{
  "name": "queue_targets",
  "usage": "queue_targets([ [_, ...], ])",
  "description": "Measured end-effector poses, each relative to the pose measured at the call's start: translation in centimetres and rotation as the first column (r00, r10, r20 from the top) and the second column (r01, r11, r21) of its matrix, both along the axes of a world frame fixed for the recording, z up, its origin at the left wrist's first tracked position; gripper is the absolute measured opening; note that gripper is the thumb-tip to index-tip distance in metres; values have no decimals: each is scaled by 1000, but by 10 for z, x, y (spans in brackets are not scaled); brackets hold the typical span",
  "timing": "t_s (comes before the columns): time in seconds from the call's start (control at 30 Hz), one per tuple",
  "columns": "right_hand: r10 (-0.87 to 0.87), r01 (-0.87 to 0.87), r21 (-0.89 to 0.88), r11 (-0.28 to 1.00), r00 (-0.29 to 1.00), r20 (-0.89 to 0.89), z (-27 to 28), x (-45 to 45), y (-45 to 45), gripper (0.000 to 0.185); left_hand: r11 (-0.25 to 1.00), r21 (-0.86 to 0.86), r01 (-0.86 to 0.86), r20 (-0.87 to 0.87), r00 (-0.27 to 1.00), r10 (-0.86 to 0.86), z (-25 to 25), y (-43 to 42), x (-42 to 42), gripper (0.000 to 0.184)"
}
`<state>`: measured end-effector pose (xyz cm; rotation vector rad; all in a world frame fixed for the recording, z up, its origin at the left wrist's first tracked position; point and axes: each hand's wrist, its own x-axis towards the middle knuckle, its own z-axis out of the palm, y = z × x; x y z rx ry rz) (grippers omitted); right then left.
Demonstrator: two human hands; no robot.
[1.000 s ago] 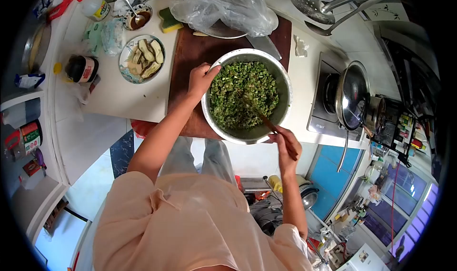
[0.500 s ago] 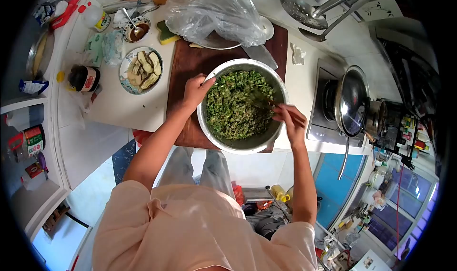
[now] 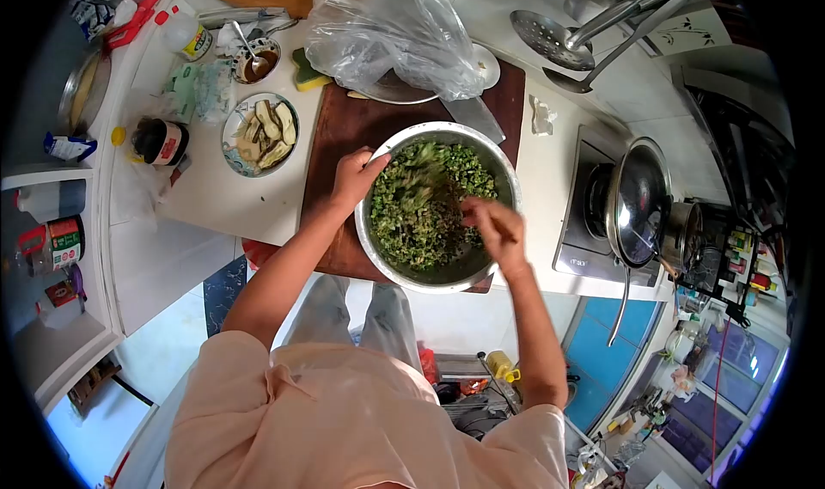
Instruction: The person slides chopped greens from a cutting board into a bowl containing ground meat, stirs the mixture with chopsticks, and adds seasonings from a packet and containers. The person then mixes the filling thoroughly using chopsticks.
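A large metal bowl (image 3: 509, 175) of chopped green filling (image 3: 421, 223) rests on the dark red cutting board (image 3: 331, 141). My left hand (image 3: 354, 180) grips the bowl's left rim. Over the right part of the filling is my right hand (image 3: 497, 229), closed round the chopsticks, which are mostly hidden and smeared by motion. Some filling is lifted and blurred near the bowl's upper left. Behind the bowl, a cleaver (image 3: 477, 119) lies on the board beside a clear plastic bag (image 3: 404, 38).
A plate of eggplant strips (image 3: 260, 134), a sauce bowl with a spoon (image 3: 258, 60) and a sponge (image 3: 308, 70) stand at the left. A lidded wok (image 3: 638, 201) sits by the stove (image 3: 571, 253) at the right. Skimmer (image 3: 550, 40) and ladle hang above.
My right hand has moved from the bowl's lower right rim up and then left over the filling. The filling has been stirred about. My left hand stays on the rim.
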<state>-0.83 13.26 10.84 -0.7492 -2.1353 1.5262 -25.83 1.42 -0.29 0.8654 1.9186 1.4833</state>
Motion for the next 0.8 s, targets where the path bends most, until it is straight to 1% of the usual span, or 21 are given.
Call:
queue_targets([
  [0.03,-71,77,-93,993,995,63,8,5,14,15,1000,4,1,-1,1000,-1,2,0,-1,23],
  [0.07,-73,75,-27,997,996,53,19,14,30,17,1000,8,4,2,1000,-4,6,1,-1,24],
  [0.1,-154,157,-40,987,986,67,24,27,39,19,1000,14,7,8,1000,-7,10,1,0,25],
  [0.13,-170,164,49,985,969,182,35,43,45,20,1000,-23,18,6,1000,-18,12,0,0,26],
  [0.17,-188,169,87,982,940,284,35,64,44,20,1000,-4,1,18,1000,-1,9,0,1,25],
  [0.23,-154,153,28,988,939,307,30,99,21,19,999,31,-37,40,999,36,-2,1,3,25],
  [0.3,-103,137,-198,971,980,172,26,96,-18,19,998,33,-51,53,997,49,0,1,5,24],
  [0.37,-11,62,-342,937,989,148,20,61,-50,19,997,34,-63,77,995,60,8,2,6,25],
  [0.43,61,-45,-188,981,995,77,6,20,-46,18,997,57,-50,59,997,47,6,3,6,25],
  [0.5,61,-61,-9,998,997,56,-8,-3,-9,17,998,46,-39,34,999,37,4,1,4,25],
  [0.53,-108,99,-182,978,993,-42,-11,-5,2,17,999,29,-34,21,999,34,4,1,4,25],
  [0.57,-220,215,-228,950,976,4,-6,4,13,18,999,17,-33,10,999,33,4,2,3,25],
  [0.63,-287,307,-127,943,946,153,10,42,9,18,1000,15,-20,34,999,19,5,1,2,26],
  [0.7,-217,223,10,975,938,269,11,86,-16,17,999,22,-28,39,999,27,6,1,2,27],
  [0.77,-87,105,-82,991,977,194,16,82,-49,15,998,34,-50,14,999,50,7,1,5,27],
  [0.8,-61,76,-73,994,981,186,17,64,-60,14,998,33,-51,13,999,51,6,1,4,27],
])
